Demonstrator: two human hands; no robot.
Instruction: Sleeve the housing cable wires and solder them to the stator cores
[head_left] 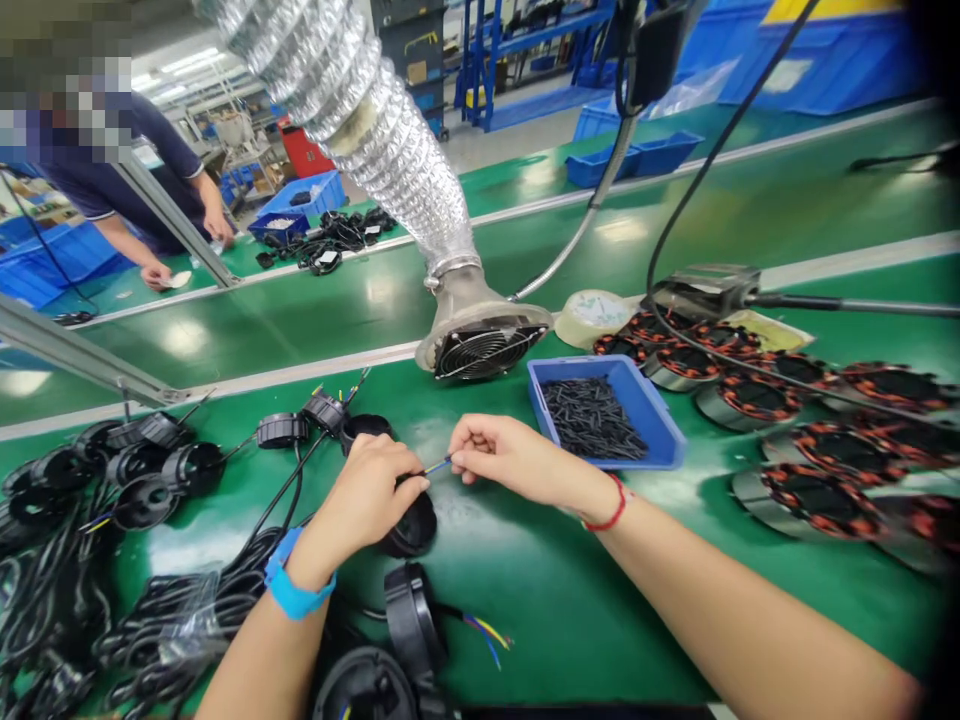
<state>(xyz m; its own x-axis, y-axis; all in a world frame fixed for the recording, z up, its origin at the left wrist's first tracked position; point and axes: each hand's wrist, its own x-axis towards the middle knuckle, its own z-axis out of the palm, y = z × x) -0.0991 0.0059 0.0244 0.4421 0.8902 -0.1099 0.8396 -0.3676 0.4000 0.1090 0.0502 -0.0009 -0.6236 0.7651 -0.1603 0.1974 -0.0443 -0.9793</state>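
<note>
My left hand [369, 490] is closed around a round black plastic housing [411, 526] on the green bench, its thumb and finger pinching a thin blue wire [438, 466]. My right hand [501, 458] pinches the other end of that wire just to the right. A blue wristband sits on my left wrist and a red cord on my right. More black housings with cables [409, 620] lie close to me, one showing loose coloured wire ends.
A blue tray [661, 428] of small black sleeves stands right of my hands. Copper-wound stators [757, 398] fill the right side. A foil duct with a fan inlet [480, 345] stands behind. Black housings and cables [142, 480] pile at left. Another person's hands [157, 272] work far left.
</note>
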